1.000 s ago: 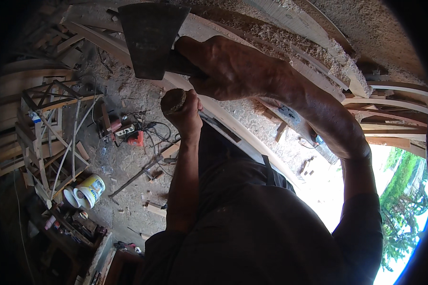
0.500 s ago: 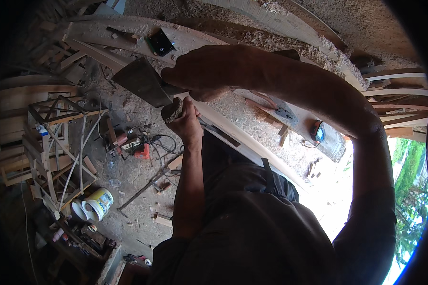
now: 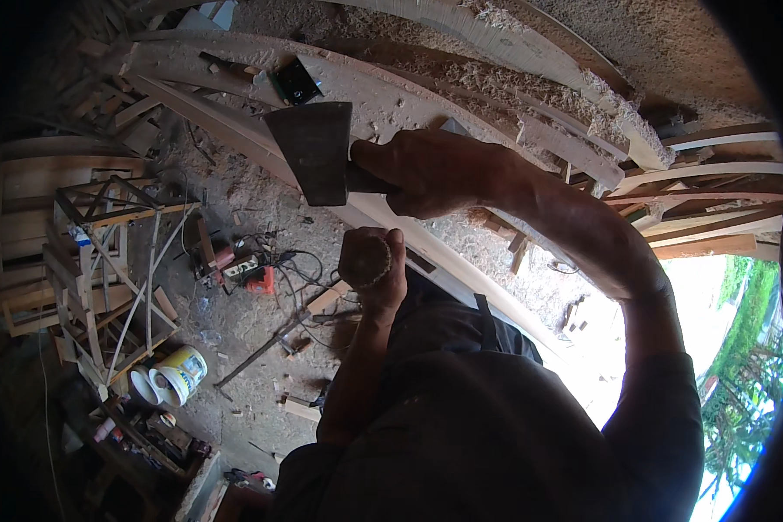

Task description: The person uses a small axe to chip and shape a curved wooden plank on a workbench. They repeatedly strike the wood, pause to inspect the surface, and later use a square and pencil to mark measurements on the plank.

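My right hand [image 3: 431, 174] is closed on the short handle of a tool with a broad, dark metal blade [image 3: 309, 152], like a hatchet, held above a pale board [image 3: 448, 252]. Below the blade, my left hand [image 3: 387, 287] is wrapped round a wooden handle [image 3: 363, 259], its round, frayed end facing up toward the camera. A gap shows between blade and handle end. The handle's lower part is hidden under my hand. A small black object [image 3: 296, 83] lies on the shaving-strewn wood beyond the blade.
Curved timbers [image 3: 687, 174] line the top and right. A wooden frame [image 3: 122, 287] stands left, near white buckets [image 3: 174, 374]. An orange power tool [image 3: 261, 280], tangled cables [image 3: 291, 261] and offcuts lie on the littered floor. Bright greenery [image 3: 744, 331] shows at right.
My left hand and the wooden handle have moved down and slightly right. The blade has swung right since half a second ago and is lower than a second ago. The whole view has shifted slightly.
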`<state>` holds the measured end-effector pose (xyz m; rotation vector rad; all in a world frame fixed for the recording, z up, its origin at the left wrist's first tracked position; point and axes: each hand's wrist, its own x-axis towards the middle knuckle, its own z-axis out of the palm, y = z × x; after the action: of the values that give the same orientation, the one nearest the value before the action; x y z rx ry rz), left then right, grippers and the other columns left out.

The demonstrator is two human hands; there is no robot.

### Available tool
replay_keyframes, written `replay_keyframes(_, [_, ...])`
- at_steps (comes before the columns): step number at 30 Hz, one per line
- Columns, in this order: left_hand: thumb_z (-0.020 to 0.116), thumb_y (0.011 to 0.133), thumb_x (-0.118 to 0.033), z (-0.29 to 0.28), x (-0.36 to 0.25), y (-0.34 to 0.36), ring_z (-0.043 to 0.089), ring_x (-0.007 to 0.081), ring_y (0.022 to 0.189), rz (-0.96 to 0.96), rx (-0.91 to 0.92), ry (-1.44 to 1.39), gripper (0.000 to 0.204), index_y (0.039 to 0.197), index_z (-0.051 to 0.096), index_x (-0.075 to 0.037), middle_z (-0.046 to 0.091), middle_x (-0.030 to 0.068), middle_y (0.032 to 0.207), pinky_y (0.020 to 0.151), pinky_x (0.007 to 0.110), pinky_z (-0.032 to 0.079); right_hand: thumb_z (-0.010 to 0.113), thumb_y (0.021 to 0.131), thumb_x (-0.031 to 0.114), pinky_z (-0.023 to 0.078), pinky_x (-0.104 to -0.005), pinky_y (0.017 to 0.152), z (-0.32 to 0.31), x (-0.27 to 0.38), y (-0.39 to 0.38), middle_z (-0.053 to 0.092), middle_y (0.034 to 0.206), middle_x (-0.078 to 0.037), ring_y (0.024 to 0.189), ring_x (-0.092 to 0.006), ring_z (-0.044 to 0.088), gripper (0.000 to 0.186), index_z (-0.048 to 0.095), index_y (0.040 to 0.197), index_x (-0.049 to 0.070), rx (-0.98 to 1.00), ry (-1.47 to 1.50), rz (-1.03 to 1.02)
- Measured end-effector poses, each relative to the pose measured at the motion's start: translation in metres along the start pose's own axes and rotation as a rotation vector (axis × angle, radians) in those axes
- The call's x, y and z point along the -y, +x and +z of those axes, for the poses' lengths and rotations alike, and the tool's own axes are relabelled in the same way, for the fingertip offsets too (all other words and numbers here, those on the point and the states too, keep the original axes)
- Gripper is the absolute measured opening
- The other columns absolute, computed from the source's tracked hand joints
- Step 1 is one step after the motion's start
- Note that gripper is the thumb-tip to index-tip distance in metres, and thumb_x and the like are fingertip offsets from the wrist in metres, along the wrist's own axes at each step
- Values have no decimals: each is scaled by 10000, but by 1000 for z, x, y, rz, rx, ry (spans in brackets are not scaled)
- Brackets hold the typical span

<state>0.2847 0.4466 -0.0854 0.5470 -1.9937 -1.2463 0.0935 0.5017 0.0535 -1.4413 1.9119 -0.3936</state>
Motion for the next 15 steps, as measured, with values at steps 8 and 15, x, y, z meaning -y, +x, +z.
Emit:
replay_keyframes(8, [647,866,10,-16,58,93,496,129,494,-773,-235,-906,197,736,520,-66,540,22,638,473,306,405,673,832,119,528,-421,738,37,-26,-52,681,848,-181,816,-270,683,408,519,1170,-48,-476,382,-11])
replay_keyframes(15, [672,865,17,-1,7,57,510,132,468,-423,-132,-691,184,726,560,-27,542,47,591,451,309,421,712,819,149,514,-401,667,34,-12,-66,651,817,-159,760,-232,664,380,538,1095,-45,-391,685,225])
